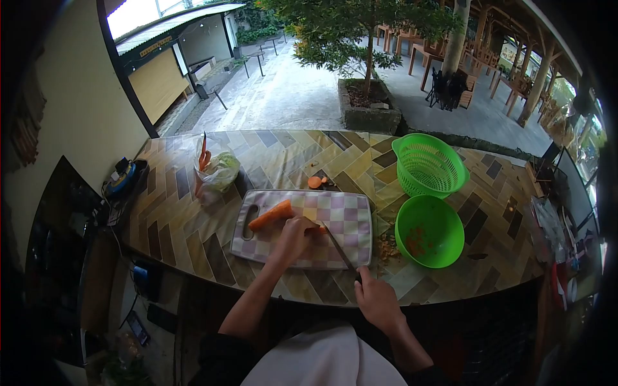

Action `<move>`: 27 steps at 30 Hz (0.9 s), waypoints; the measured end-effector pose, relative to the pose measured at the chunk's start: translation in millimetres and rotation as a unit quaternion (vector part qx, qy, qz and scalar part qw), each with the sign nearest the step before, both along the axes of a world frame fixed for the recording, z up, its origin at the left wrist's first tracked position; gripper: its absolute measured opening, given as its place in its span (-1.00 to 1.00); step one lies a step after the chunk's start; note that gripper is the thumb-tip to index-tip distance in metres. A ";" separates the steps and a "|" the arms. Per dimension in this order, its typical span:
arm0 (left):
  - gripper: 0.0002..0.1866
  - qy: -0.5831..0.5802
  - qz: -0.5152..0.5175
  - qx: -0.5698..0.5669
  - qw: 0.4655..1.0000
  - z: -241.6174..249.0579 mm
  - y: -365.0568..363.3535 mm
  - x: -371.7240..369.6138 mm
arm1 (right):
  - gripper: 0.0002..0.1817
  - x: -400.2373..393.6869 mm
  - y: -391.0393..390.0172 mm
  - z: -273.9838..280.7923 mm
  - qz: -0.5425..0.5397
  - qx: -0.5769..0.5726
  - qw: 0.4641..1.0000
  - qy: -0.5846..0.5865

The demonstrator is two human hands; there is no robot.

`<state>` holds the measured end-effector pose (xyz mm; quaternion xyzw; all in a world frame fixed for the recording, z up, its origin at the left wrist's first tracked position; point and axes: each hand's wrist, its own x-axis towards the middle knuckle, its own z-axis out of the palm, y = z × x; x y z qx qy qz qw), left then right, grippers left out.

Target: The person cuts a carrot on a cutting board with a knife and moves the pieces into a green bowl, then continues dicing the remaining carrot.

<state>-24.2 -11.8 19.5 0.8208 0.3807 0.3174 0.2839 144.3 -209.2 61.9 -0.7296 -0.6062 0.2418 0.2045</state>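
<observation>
Left hand (295, 233) pins a carrot (271, 214) lying leftward along the board (347, 219); right hand (376, 299) grips the knife (336, 243) at its near end.

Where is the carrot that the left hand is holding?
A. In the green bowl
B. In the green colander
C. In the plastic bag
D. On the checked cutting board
D: the carrot lies on the cutting board, held down by the left hand, while the right hand sets the knife against it.
</observation>
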 end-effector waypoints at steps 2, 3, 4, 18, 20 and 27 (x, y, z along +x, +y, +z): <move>-0.70 0.000 0.002 -0.006 1.000 0.2 0.1 0.0 | -0.70 -1.1 3.1 -2.9 -0.003 0.006 1.000 0.003; -0.71 -0.007 -0.002 0.007 1.000 -3.2 1.8 -0.9 | -0.70 -1.9 4.1 -3.7 -0.005 0.009 1.000 0.005; -0.71 -0.013 -0.006 0.020 1.000 -9.5 4.0 -1.4 | -0.70 -2.4 4.8 -2.6 -0.006 0.006 1.000 0.009; -0.74 -0.022 0.022 0.004 1.000 -8.4 1.7 1.5 | -0.70 -8.8 15.6 -6.4 -0.021 0.005 0.999 0.036; -0.73 -0.016 0.017 0.005 1.000 -14.9 5.8 2.5 | -0.70 -10.1 21.1 -8.8 -0.017 0.009 0.999 0.034; -0.71 -0.022 0.016 0.038 0.999 -19.2 7.2 2.2 | -0.71 -9.0 32.4 -7.5 -0.010 0.034 0.999 0.041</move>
